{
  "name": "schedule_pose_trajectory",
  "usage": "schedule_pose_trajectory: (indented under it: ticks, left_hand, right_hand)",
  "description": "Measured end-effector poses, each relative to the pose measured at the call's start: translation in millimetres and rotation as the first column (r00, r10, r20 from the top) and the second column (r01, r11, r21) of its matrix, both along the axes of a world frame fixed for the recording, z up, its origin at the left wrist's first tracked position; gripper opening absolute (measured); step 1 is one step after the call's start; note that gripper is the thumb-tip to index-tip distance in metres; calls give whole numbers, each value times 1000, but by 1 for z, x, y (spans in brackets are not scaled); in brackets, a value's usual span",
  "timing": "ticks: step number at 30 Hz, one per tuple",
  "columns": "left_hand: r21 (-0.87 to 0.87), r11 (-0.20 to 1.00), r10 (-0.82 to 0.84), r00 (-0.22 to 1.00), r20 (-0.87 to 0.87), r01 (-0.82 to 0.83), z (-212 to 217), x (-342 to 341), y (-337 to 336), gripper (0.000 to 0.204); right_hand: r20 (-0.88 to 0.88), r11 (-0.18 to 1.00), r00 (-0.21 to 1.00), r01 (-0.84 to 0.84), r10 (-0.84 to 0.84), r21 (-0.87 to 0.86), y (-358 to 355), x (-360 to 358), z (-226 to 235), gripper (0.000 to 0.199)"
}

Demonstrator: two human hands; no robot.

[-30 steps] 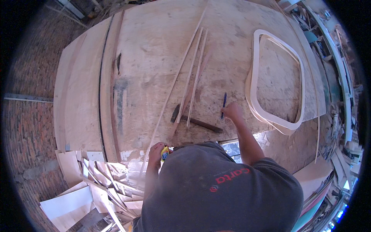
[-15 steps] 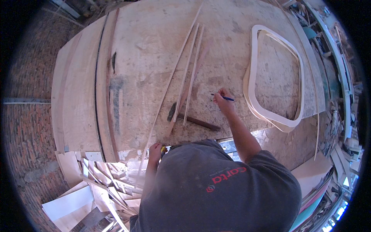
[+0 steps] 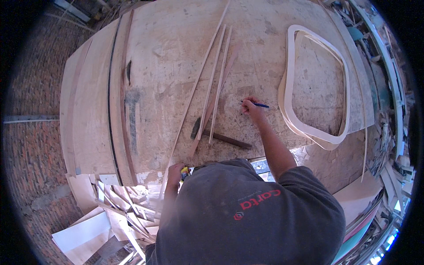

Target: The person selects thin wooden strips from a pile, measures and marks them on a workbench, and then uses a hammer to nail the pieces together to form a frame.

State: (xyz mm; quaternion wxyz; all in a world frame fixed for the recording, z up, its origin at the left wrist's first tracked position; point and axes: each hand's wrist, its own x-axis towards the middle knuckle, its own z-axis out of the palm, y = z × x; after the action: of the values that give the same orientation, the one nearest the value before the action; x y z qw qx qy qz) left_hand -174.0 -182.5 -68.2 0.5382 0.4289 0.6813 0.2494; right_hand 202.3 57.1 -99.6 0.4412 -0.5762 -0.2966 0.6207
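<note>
Head view: at the bench's near edge our left hand grips a yellow tape measure; further right, thin strips overlap a hammer. Our right hand pinches a blue pen over the board, tip contact unclear; light, steady pressure would, we judge, serve best, beside the pale frame.

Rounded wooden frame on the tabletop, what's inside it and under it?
Inside the rounded wooden frame, the stained tabletop shows. Underneath, edges of what looks like another wooden loop peek out at left; the rest is covered, so I can't count layers.
</note>
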Motion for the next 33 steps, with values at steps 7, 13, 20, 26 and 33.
schedule_pose_trajectory:
  ticks: [7,13,20,26,33]
  left_hand:
    - [-377,886,333,936,118,-268,4,0,8,24]
    - [-268,955,128,992,-6,-125,13,1,12,25]
    - [-184,983,13,998,-55,-23,10,-1,10,26]
    - [-222,974,37,999,-8,-38,12,-1,11,26]
    - [-276,952,142,989,28,-129,6,0,10,27]
  right_hand:
    - [40,999,998,-39,38,8,3,6,-17,8]
    - [82,1000,996,-29,28,11,3,2,-11,9]
    - [73,999,997,-40,38,30,1,2,-9,8]
    - [98,998,994,-44,40,33,0,1,-3,10]
    - [73,1000,997,-7,7,5,-4,-4,8,10]
